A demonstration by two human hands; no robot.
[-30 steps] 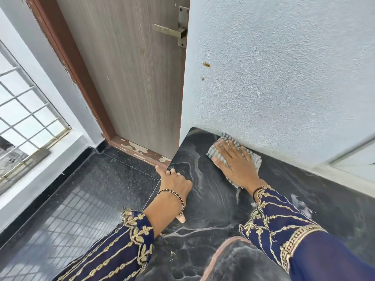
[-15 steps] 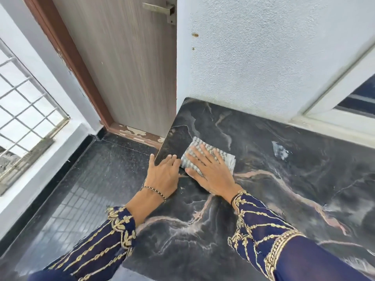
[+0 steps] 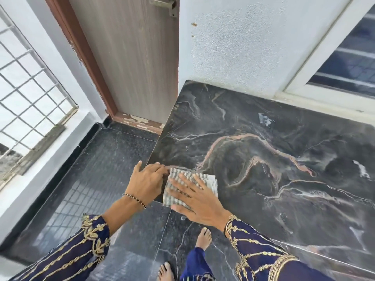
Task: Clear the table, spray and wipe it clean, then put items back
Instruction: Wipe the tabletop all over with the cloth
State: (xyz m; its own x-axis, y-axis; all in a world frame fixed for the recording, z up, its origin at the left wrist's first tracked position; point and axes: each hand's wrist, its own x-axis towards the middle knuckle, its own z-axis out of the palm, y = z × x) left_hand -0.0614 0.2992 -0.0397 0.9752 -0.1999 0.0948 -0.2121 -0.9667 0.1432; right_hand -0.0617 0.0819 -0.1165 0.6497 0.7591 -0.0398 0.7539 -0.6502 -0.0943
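Unclenched right hand [image 3: 195, 201] flat on one cloth [image 3: 210, 180], unclenched left hand [image 3: 147, 180] beside, one table [image 3: 263, 163]

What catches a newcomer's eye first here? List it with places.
The black marble tabletop with pink and white veins fills the right half. At its near left corner the right hand lies flat, fingers spread, on a grey-and-white striped cloth, the left hand beside it at the slab's edge. A grey wood-grain door in a brown frame stands behind, upper left.

Left hand [image 3: 147, 182] relaxed, right hand [image 3: 194, 201] spread flat.
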